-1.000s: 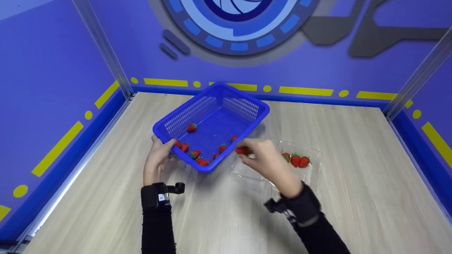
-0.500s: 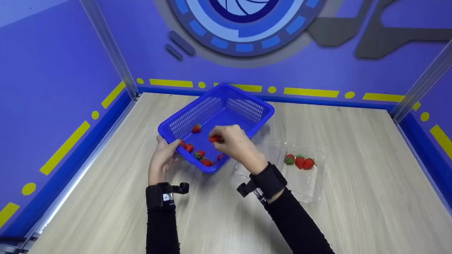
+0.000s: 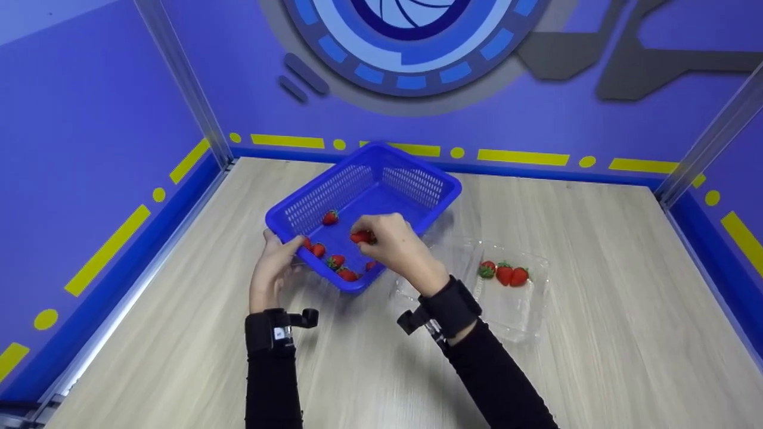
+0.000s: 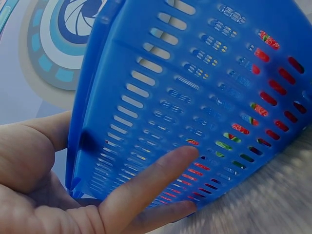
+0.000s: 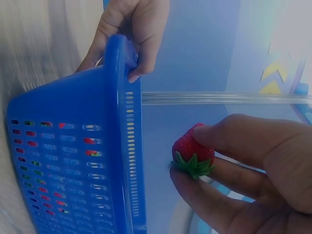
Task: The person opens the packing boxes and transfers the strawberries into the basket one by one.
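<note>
My left hand [image 3: 273, 271] grips the near-left rim of a blue plastic basket [image 3: 441, 193], thumb over the edge and other fingers against the slotted outer wall [image 4: 146, 73]. The basket tilts toward me, with several strawberries [image 3: 347, 274] gathered in its lower corner and one strawberry [image 3: 330, 217] farther in. Above the basket, my right hand [image 3: 396, 244] pinches a strawberry [image 5: 192, 151] between thumb and fingers, its green leaves showing in the right wrist view. The right hand hides part of the basket's interior.
An open clear plastic box [image 3: 509, 325] lies on the wooden table [image 3: 596, 286], right of the basket. Three strawberries [image 3: 504, 274] sit in its right half. Blue panels [image 3: 506, 119] enclose the back and sides.
My right hand has moved left with the strawberry, from beside the basket's right rim to above its inside. Over the last half second both hands have stayed nearly still.
</note>
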